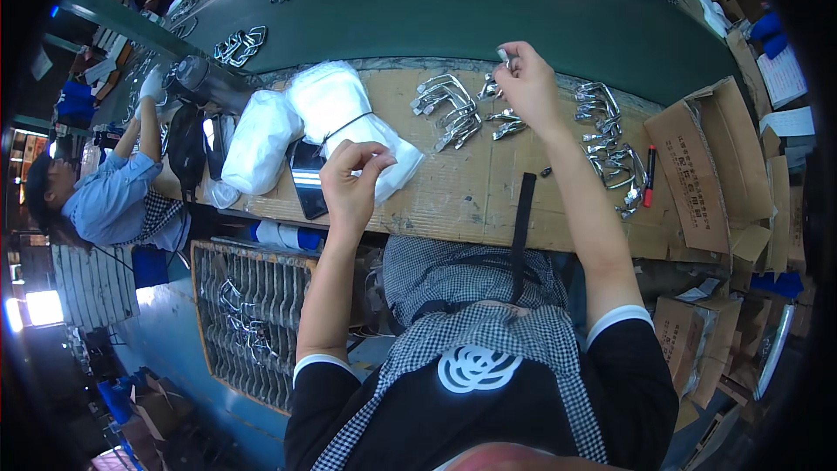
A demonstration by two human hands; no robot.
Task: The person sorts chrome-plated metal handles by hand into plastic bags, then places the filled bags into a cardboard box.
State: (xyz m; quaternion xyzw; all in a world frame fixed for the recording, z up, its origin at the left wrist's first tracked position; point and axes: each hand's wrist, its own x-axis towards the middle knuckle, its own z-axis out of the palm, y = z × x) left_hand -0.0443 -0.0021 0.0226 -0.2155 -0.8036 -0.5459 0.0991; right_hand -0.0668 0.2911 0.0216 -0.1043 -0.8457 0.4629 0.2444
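Observation:
My right hand (pixel 530 92) is raised over the back of the cardboard-covered bench, with fingertips pinched on a small shiny metal piece (pixel 508 62). Below it lie several loose chrome metal parts (pixel 507 125). My left hand (pixel 349 176) is closed in a pinch in front of a stack of white plastic bags (pixel 330 105); whatever is between its fingertips, if anything, is too small to make out. A dark phone (pixel 309 183) lies beside that hand, partly under the bags. Bent chrome parts are heaped left of my right hand (pixel 449 109) and to its right (pixel 602 118).
A green conveyor belt (pixel 410 4) runs behind the bench, carrying metal parts. A red marker (pixel 649 179) lies near an open cardboard box (pixel 693 170) at right. A dark bottle (pixel 205 83) stands at left, where a co-worker (pixel 122 196) reaches forward. A slatted crate (pixel 253 323) sits below.

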